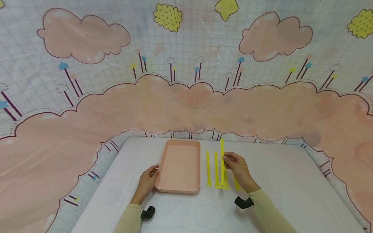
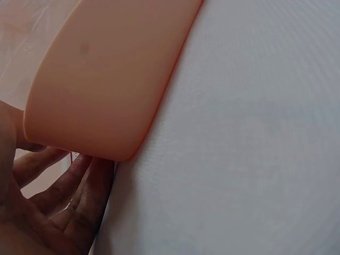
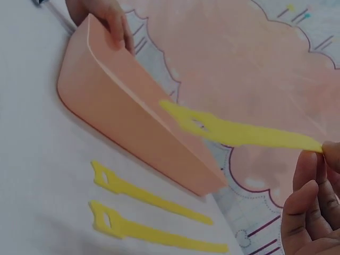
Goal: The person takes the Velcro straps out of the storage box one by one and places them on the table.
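A shallow pink tray (image 1: 179, 168) lies on the white table. My left hand (image 1: 148, 180) grips the tray's left side; in the left wrist view the thumb is at the rim and the fingers (image 2: 79, 196) lie against the outer wall. Right of the tray, my right hand (image 1: 237, 168) pinches a yellow hook-and-loop cable tie (image 1: 222, 161) between thumb and fingertips. The right wrist view has that strap (image 3: 249, 134) raised off the table, its slotted head pointing toward the tray. Several more yellow cable ties (image 1: 208, 169) lie beneath and beside it, partly hidden by the hand.
The white table (image 1: 276, 174) extends on both sides and in front of the tray. Behind it hangs a curtain (image 1: 221, 110) printed with pink clouds and stars. Each wrist carries a black strapped device (image 1: 244, 202).
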`<action>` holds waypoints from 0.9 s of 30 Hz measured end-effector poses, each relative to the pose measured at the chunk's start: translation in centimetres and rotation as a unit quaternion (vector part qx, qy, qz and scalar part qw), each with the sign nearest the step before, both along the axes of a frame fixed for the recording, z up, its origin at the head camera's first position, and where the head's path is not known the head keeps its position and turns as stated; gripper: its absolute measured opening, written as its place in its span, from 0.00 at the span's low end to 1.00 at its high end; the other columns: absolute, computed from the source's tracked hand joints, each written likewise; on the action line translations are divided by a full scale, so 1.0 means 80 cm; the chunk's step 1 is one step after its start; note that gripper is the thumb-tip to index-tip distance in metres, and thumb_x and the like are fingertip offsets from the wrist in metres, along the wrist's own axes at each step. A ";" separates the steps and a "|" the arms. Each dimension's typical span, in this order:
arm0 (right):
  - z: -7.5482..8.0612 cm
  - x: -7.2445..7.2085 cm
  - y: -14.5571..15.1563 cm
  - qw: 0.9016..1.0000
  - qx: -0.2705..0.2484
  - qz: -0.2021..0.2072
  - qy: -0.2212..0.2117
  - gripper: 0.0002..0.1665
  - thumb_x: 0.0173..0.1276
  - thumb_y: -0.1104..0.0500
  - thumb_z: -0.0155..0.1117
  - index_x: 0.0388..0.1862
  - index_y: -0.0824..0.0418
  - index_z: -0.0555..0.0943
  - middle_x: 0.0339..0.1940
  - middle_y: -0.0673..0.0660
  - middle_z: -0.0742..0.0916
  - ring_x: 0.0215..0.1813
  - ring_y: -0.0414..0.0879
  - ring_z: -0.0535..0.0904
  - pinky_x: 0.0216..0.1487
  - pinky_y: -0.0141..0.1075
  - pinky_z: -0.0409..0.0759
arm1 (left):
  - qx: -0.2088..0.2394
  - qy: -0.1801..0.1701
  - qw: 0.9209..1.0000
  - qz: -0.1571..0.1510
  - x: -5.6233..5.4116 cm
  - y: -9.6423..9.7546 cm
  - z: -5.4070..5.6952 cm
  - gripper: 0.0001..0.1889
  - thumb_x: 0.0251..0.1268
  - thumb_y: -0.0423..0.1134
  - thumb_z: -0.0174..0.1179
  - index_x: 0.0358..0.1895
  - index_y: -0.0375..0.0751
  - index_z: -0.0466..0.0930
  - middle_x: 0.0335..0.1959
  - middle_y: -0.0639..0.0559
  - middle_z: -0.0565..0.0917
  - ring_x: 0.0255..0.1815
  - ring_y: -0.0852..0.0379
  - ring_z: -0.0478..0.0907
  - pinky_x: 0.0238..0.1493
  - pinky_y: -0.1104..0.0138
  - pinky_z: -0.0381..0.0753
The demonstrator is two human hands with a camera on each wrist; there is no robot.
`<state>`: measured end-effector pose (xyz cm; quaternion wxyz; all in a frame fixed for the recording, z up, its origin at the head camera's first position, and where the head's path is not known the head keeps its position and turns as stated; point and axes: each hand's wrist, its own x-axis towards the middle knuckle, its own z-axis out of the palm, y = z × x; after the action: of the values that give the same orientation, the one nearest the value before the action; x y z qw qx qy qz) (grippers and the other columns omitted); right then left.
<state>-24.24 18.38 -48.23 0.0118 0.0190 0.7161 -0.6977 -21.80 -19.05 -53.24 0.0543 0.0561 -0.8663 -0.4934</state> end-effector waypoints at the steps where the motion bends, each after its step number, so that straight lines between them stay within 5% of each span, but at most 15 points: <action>1: 0.000 0.001 0.003 1.000 0.002 -0.001 -0.003 0.21 0.71 0.58 0.62 0.58 0.68 0.76 0.33 0.47 0.85 0.38 0.42 0.79 0.40 0.31 0.79 | 0.000 -0.002 1.000 0.000 0.000 0.000 0.000 0.19 0.71 0.35 0.54 0.63 0.39 0.77 0.52 0.37 0.82 0.53 0.42 0.82 0.50 0.54 0.81; 27: -0.008 0.007 0.076 0.997 0.061 -0.042 -0.023 0.25 0.73 0.53 0.59 0.63 0.67 0.73 0.33 0.40 0.84 0.39 0.36 0.78 0.42 0.29 0.79 | -0.002 0.003 1.000 -0.006 -0.006 -0.001 -0.006 0.19 0.71 0.35 0.55 0.63 0.39 0.77 0.51 0.39 0.83 0.51 0.44 0.82 0.48 0.57 0.81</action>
<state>-23.65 24.48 -48.88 -0.0024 0.0662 0.7552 -0.6521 -22.29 -19.15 -53.72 0.0539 0.0494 -0.8675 -0.4921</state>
